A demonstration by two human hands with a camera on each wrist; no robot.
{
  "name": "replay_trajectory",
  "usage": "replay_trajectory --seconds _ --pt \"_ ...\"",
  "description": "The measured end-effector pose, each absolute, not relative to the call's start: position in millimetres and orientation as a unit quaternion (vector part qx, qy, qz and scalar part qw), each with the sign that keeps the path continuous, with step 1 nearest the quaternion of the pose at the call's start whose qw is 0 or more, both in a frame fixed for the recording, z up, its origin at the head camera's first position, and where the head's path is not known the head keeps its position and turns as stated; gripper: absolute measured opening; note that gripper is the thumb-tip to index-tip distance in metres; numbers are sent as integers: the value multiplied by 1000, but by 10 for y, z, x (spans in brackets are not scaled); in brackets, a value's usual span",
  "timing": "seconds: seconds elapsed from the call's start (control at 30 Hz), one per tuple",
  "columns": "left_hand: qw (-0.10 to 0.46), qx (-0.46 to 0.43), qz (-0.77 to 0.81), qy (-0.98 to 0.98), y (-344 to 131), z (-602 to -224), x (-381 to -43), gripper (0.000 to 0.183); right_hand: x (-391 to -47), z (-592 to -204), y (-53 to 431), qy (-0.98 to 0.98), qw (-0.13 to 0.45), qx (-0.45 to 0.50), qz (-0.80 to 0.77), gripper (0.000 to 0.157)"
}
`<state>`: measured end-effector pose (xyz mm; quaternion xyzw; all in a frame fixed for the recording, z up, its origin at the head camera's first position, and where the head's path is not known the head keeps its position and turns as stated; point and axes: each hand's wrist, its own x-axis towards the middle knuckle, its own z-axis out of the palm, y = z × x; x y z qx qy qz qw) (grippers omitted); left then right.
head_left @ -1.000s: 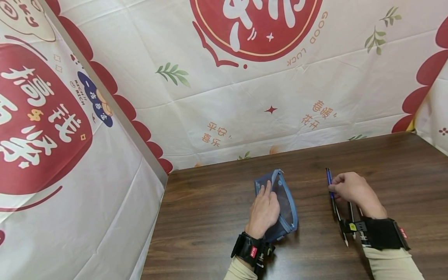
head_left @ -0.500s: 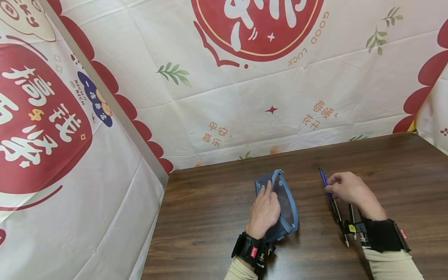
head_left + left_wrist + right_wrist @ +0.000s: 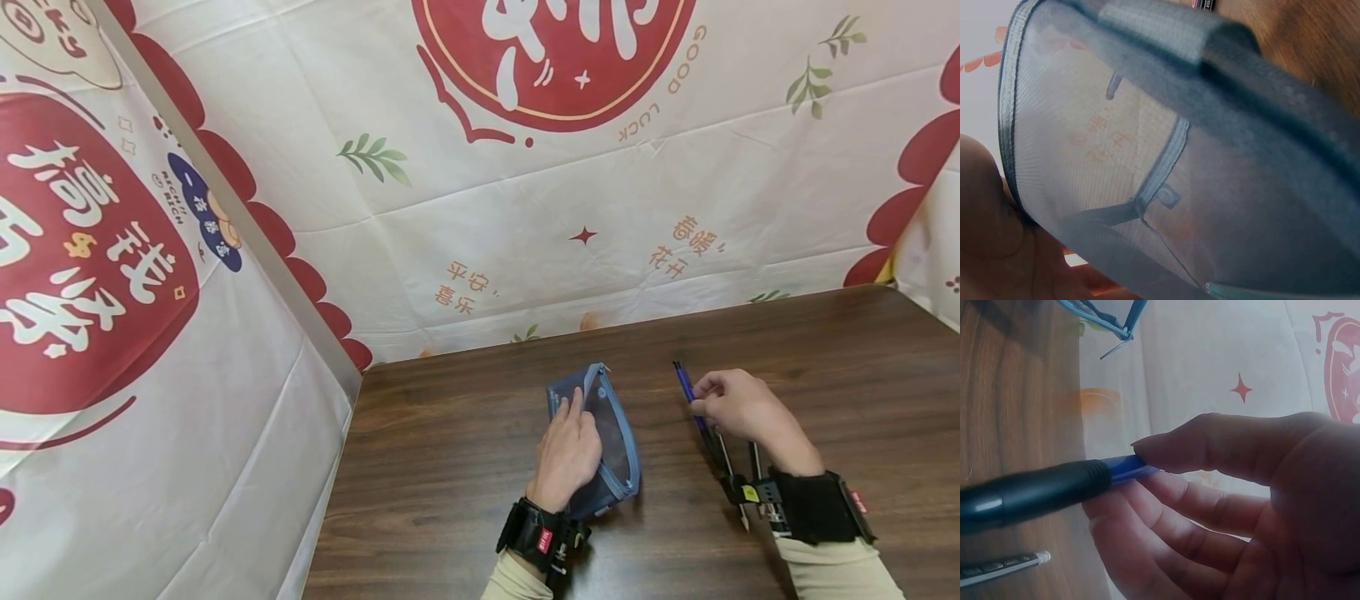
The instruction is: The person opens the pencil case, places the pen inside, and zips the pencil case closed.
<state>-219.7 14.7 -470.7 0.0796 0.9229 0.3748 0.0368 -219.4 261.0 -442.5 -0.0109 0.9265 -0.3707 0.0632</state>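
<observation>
A blue mesh pencil pouch (image 3: 617, 433) stands on the table with its zipped mouth open. My left hand (image 3: 567, 458) holds it at its left side, index and middle fingers lying along the mesh. In the left wrist view the pouch's see-through mesh (image 3: 1147, 156) fills most of the picture, with thumb and fingers at its lower left edge. My right hand (image 3: 738, 408) pinches a blue pen (image 3: 685, 385) with a black grip (image 3: 1035, 494) between thumb and fingers, right of the pouch. Beneath that hand a black-and-white pencil (image 3: 1004, 570) lies on the table.
Another slim pencil or pen (image 3: 754, 458) lies under the right wrist, partly hidden by the wrist camera. The brown wooden table (image 3: 435, 433) meets a printed white cloth (image 3: 480, 217) at the back. A second cloth-covered panel (image 3: 225, 400) stands along the left.
My right hand has drawn the blue pen slightly left toward the pouch, and the pen's top end has tilted left. The left hand and pouch have stayed in place.
</observation>
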Motion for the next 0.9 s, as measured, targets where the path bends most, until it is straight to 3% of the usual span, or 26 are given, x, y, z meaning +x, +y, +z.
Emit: replay_trajectory --seconds 0.9 --pt "40 88 379 920 161 -4721 -2207 51 -2212 -4379 2429 899 18 9 -437 39"
